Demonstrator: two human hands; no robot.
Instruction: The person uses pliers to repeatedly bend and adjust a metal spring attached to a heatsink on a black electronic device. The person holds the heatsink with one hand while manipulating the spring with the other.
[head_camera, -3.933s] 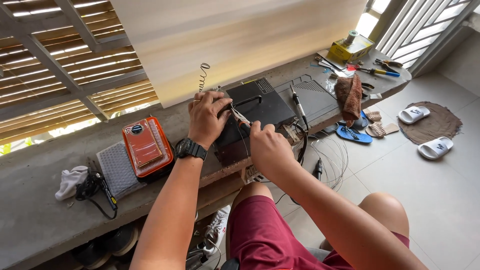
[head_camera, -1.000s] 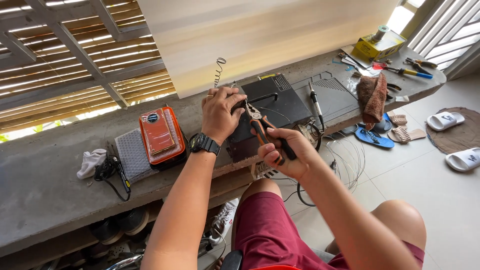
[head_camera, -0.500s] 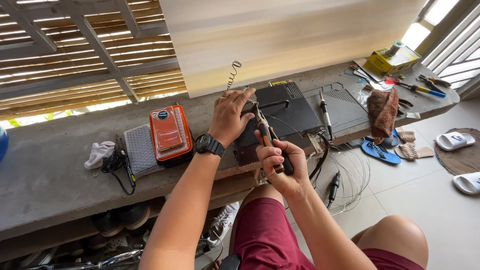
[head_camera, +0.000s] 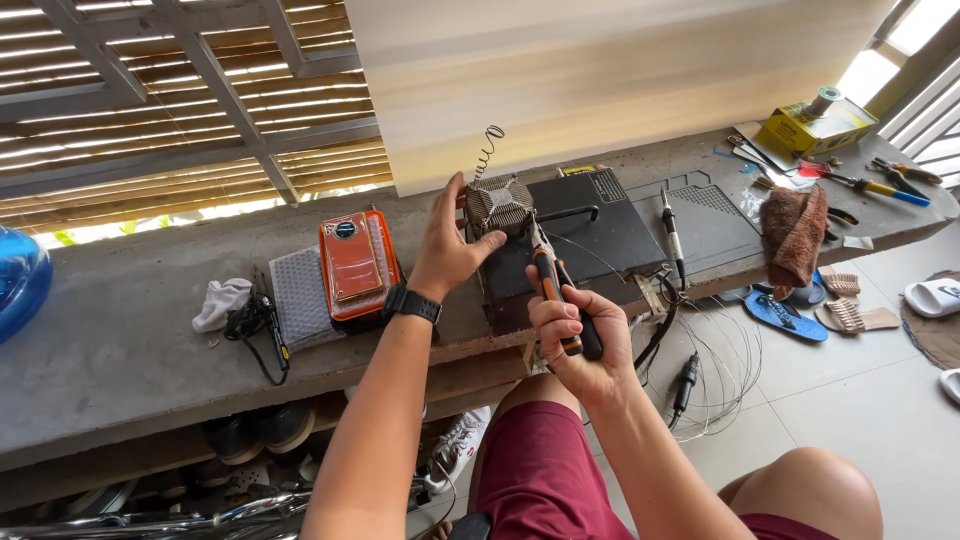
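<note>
Just beyond the right hand (head_camera: 578, 345), closed around the orange-and-black handles of the pliers (head_camera: 556, 290), their nose points at a small finned metal heatsink (head_camera: 498, 204) on the black device (head_camera: 590, 225). It looks light, rigid and sharp-edged — best held by its sides. Open, fingers spread, the left hand (head_camera: 447, 245) touches its near edge — wrist bent back, forearm stretched over the concrete ledge (head_camera: 120, 350).
</note>
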